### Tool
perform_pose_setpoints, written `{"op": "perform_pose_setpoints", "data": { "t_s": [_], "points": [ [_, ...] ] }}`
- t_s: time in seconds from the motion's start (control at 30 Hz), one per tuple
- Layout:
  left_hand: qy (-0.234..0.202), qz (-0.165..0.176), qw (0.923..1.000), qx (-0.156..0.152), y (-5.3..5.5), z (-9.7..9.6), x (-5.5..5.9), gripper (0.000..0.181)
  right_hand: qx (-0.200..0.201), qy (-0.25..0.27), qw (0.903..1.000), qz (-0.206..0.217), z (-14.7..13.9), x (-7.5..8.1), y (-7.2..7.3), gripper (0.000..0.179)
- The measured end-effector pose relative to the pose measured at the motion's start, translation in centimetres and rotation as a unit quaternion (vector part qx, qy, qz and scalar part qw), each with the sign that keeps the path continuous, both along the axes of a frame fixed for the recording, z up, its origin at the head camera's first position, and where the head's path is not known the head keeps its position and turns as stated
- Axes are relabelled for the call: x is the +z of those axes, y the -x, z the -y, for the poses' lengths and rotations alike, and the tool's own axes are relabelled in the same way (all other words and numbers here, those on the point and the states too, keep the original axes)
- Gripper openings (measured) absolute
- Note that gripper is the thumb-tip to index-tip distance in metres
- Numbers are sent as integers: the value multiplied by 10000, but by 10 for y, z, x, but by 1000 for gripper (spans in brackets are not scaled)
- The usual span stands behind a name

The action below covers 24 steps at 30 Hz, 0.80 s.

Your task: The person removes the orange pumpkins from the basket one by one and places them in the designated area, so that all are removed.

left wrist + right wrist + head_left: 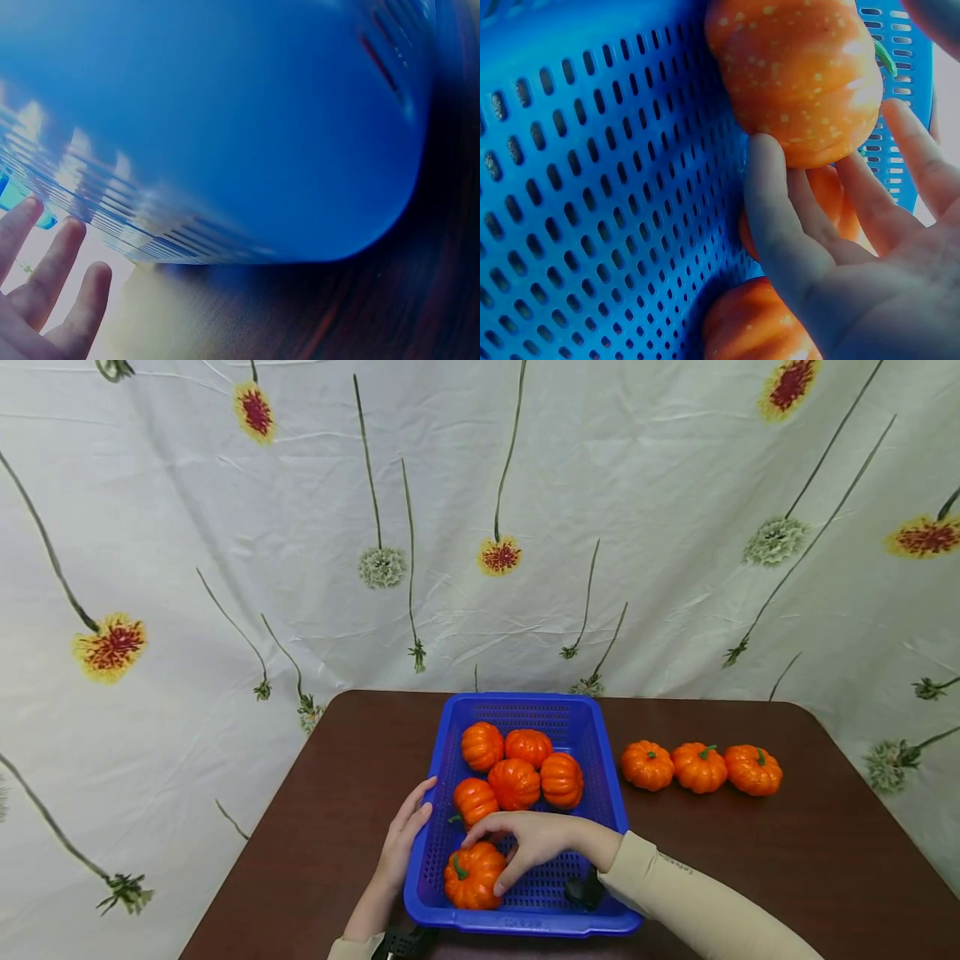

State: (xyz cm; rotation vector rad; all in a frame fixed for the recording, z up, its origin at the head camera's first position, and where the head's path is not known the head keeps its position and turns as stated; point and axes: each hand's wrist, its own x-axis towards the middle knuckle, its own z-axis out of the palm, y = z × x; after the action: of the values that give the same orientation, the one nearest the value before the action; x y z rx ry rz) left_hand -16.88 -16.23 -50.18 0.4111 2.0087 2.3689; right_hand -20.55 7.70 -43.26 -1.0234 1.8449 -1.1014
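Observation:
A blue plastic basket (615, 793) with slotted walls holds several small orange pumpkins (514, 784) with ribbed sides. My right hand (536, 839) reaches in over the basket's right side. Its thumb and fingers are around a pumpkin (475, 877) in the near left corner, whose green stem shows. In the right wrist view, the fingertips meet the speckled side of this pumpkin (802, 82). Along the basket's left rim rests my left hand (400, 843), fingers extended. The left wrist view shows straight fingers (56, 262) beside the outer wall of the basket (247, 135).
Three more pumpkins (701, 767) stand in a row on the brown table (720, 843), right of the basket. A white cloth (465, 485) with printed flowers hangs behind the table. Beneath my right wrist, a black object (585, 891) shows against the basket.

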Motion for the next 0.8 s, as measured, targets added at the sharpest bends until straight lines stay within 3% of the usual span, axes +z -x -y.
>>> {"op": "perform_pose_setpoints", "data": {
  "t_s": [0.2,0.6,0.8],
  "points": [
    [-32,13,10000,-6,0,0,0,45,-33,-20,10000,-8,-1,-1,0,53],
    [32,-8,10000,16,0,0,0,45,-182,-269,9951,-939,-1,0,2,59],
    [37,49,10000,46,0,0,1,45,-201,-148,9975,-655,0,0,3,53]
  ]
}}
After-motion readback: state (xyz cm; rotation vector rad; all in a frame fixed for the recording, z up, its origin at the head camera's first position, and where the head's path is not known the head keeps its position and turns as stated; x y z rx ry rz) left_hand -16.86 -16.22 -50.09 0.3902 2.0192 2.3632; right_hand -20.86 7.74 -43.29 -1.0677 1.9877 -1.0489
